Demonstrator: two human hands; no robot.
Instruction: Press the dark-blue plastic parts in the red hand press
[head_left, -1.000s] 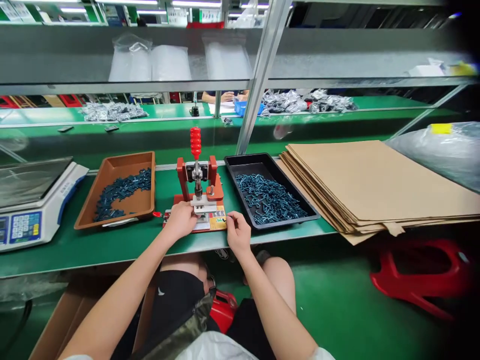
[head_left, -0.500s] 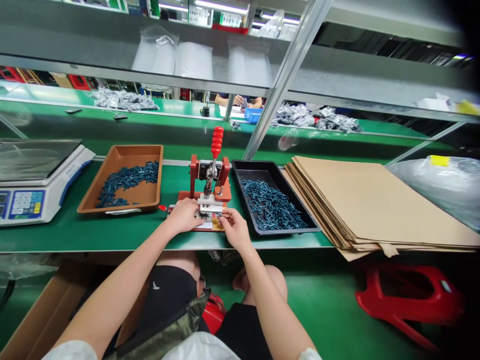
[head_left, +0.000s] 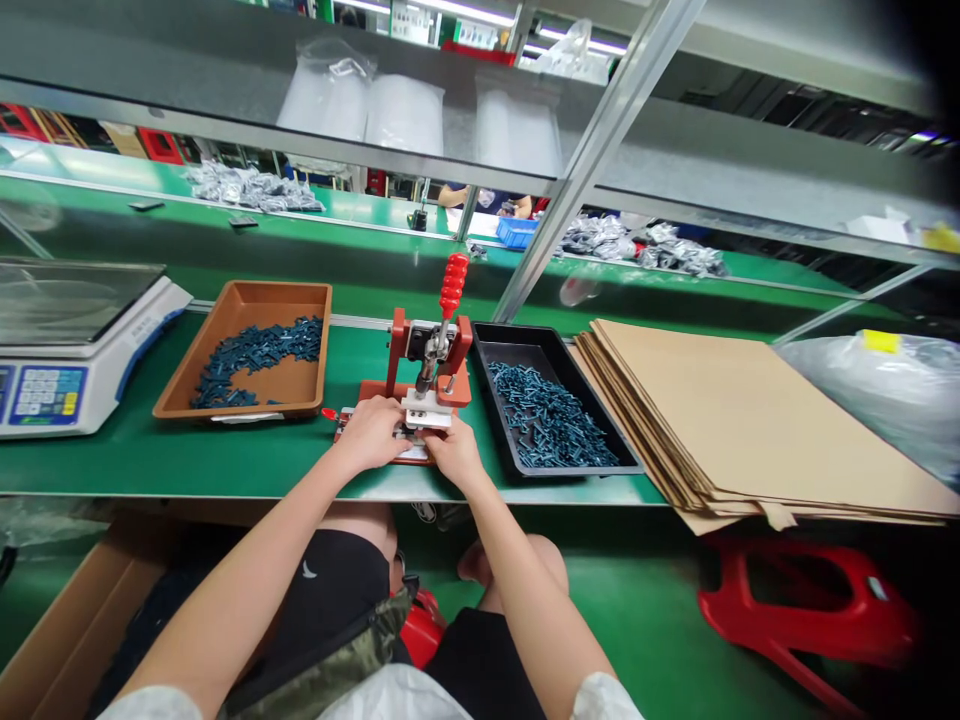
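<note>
Green assembly bench (head_left: 247, 460): left hand (head_left: 364, 435) and right hand (head_left: 456, 455), fingers (head_left: 382, 415) curled, any hold hidden, work beneath a toggle press (head_left: 431, 355), its red handle (head_left: 453, 285) seemingly next.

Hidden under left hand (head_left: 364, 435) and right hand (head_left: 456, 452): the toggle press base (head_left: 373, 393). Cut off at the picture's left edge: the scale's keypad (head_left: 45, 395). Too small to tell: bagged parts (head_left: 251, 188) on the far bench (head_left: 225, 222).

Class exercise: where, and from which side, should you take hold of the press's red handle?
Close your fist round its ribbed red grip, coming from the front and above: the grip stands tilted at the top, clear above the left hand.
</note>
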